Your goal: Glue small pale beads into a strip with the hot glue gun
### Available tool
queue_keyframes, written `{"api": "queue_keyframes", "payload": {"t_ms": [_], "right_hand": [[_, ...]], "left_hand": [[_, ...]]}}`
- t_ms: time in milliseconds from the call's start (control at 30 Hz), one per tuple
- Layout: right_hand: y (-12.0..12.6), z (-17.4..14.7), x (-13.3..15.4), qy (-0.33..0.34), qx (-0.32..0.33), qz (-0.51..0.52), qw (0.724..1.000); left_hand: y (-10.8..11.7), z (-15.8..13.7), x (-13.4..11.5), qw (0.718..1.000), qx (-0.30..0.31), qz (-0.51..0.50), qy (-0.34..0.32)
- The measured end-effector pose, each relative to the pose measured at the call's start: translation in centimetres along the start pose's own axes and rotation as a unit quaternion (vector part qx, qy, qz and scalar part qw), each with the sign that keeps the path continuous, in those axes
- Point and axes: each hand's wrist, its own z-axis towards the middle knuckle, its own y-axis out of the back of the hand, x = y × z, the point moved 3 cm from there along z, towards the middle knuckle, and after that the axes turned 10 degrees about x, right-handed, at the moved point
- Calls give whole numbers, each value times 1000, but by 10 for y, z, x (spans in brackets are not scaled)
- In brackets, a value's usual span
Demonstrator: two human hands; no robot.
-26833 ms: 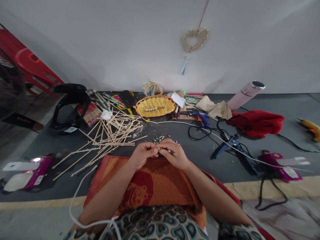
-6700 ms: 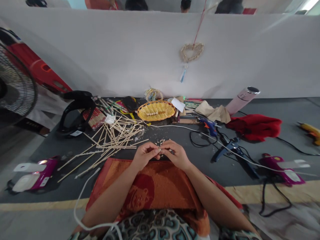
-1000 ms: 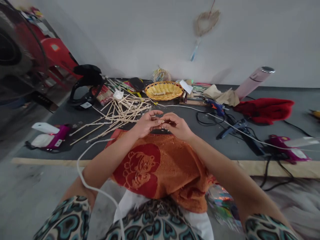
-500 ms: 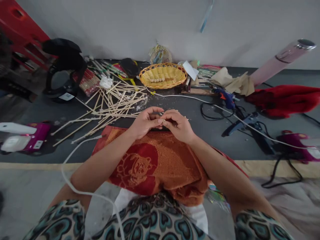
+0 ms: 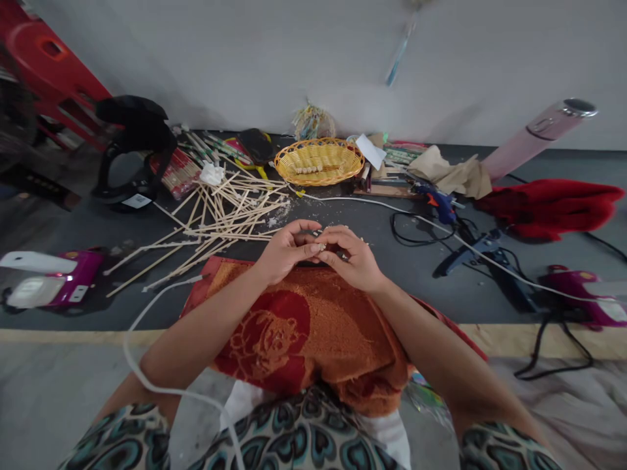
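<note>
My left hand and my right hand meet above the near part of the dark table. Between their fingertips is a small pale beige piece, too small to name; both hands are closed on it by thumb and fingers. Beneath my wrists an orange-red towel with a flower pattern drapes over the table edge and my lap. Behind my hands stands a yellow woven basket holding a short row of pale pieces. A few more pale bits lie just beyond my right fingers.
Thin wooden sticks lie heaped at left, beside a black strap-like device. At right are a blue glue gun, blue pliers-like tool, red cloth and pink flask. A white cable crosses the table.
The view has tilted slightly, so the scene sits lower. My fingers have shifted a little, and the small pale piece between them shows more clearly.
</note>
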Motion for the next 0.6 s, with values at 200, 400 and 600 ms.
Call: {"api": "queue_keyframes", "payload": {"t_ms": [200, 400, 600], "right_hand": [[-1, -1, 0, 2, -10, 2, 1000], [-2, 1, -1, -5, -16, -2, 1000], [2, 0, 0, -4, -7, -14, 1000]], "left_hand": [[0, -1, 1, 1000, -9, 8, 4], [-1, 0, 3, 1000, -12, 11, -12], [-3, -1, 0, 1000, -10, -2, 1]]}}
